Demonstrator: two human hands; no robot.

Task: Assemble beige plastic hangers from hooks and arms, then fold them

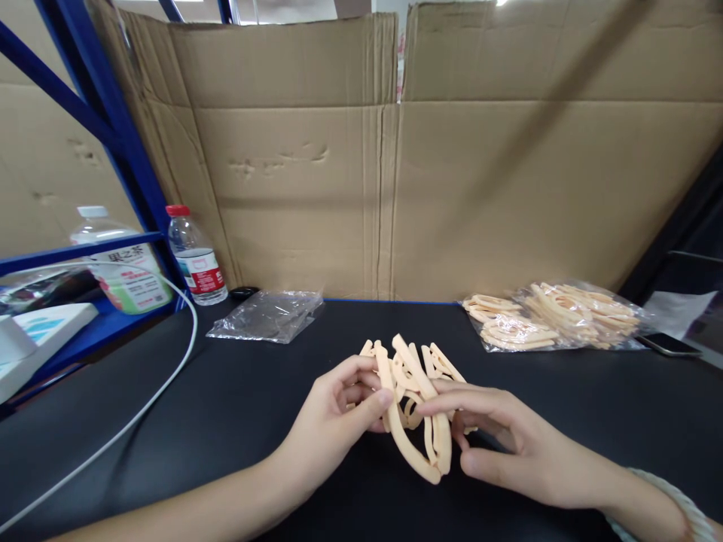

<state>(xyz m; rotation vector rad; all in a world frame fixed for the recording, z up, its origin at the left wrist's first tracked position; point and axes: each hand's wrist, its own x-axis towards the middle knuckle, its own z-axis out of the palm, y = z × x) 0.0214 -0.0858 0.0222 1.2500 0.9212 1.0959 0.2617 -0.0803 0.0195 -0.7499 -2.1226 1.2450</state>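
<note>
A beige folding clothes hanger is up in front of me, its two arms swung close together and meeting at the lower end. My left hand pinches its left arm between thumb and fingers. On the other side, my right hand has its fingers against the right arm, curled partly behind it. The right thumb points toward the hanger's lower end. More beige hanger parts show just behind, between my hands. My fingers hide much of them, so I cannot tell how many hangers there are.
Clear bags of beige hangers lie at the back right beside a phone. Back left are an empty clear bag and a red-capped bottle. A white cable crosses the left side. Cardboard walls the back.
</note>
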